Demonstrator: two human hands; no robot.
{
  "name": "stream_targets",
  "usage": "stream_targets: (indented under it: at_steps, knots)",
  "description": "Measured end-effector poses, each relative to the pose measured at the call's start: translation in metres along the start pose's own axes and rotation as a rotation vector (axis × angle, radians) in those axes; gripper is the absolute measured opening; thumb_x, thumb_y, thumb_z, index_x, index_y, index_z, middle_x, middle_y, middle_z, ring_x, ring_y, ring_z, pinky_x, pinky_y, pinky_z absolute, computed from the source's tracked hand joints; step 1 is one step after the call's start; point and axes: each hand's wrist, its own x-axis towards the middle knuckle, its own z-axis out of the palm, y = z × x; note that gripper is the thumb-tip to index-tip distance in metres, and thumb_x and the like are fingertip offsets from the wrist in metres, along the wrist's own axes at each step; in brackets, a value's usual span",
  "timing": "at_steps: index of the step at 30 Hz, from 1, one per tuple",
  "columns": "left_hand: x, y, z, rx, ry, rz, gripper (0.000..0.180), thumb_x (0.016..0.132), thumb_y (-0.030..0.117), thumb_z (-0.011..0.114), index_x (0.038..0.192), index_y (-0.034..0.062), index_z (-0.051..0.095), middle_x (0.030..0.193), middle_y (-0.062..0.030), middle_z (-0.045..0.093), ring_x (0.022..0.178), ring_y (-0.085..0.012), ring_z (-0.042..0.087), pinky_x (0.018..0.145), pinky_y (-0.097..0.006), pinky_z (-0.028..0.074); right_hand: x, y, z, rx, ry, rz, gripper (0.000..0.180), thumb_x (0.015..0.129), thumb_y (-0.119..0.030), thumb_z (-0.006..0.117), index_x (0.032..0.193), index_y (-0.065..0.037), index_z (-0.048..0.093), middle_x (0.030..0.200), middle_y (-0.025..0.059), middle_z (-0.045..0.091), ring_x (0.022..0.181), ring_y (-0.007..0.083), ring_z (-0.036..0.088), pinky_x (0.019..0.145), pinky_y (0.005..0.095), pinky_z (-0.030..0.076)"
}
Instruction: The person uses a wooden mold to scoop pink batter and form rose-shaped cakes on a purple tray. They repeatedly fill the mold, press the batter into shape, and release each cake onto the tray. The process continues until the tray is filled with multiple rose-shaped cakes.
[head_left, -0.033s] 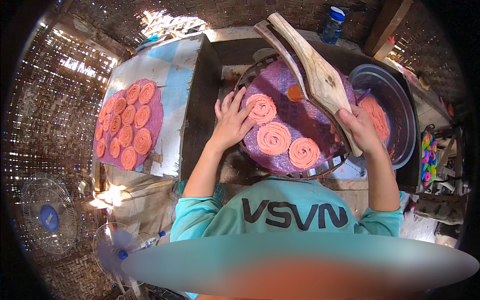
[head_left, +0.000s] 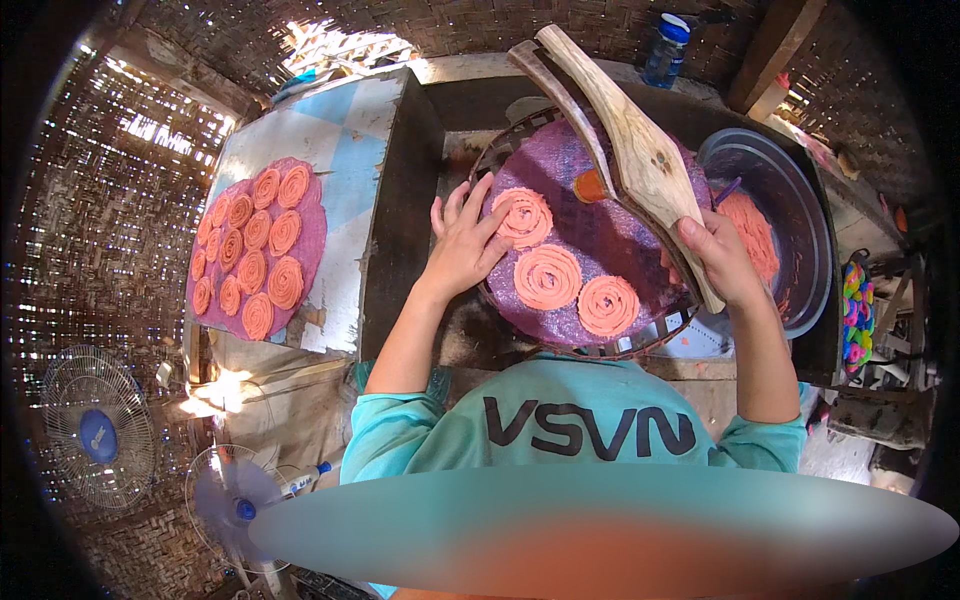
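The fingers of the left hand are spread wide and lie flat at the left edge of a round purple mat, their tips touching the nearest of three orange dough spirals laid in a curve along the mat's near side. The right hand is closed around the lower end of a long wooden press, which slants up and away across the right part of the mat. The mat sits on a round wire rack whose rim shows below it. Just right of the press stands a clear plastic bowl with orange dough inside. To the left, well apart, a second purple mat covered with many orange spirals rests on a pale blue and white board. The worktop between them is dark. Woven bamboo walls enclose the room, a blue bottle stands at the far edge, and two fans sit on the floor at lower left.
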Motion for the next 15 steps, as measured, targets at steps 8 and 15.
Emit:
stream_targets:
  at_steps: [8,15]
  knots:
    - [0.014,-0.001,0.006,0.061,-0.115,0.021,0.047,0.089,0.046,0.042,0.126,0.0203,0.051,0.146,-0.0114,0.024,0.131,-0.0389,0.022,0.104,-0.059,0.006,-0.003,-0.001,0.0,0.005,0.008,-0.002,0.05,0.085,-0.045,0.058,0.099,0.003,0.057,0.071,0.0075,0.058,0.058,0.0129,0.056,0.052,0.0257,0.047]
    - [0.026,0.004,0.01,0.025,-0.034,0.067,0.049,0.087,0.049,0.046,0.127,0.022,0.05,0.145,-0.0106,0.025,0.131,-0.0375,0.021,0.104,-0.061,0.005,-0.003,0.002,-0.003,0.01,0.017,-0.033,0.049,0.086,-0.045,0.057,0.097,0.003,0.057,0.07,0.0078,0.059,0.057,0.013,0.057,0.051,0.0257,0.046]
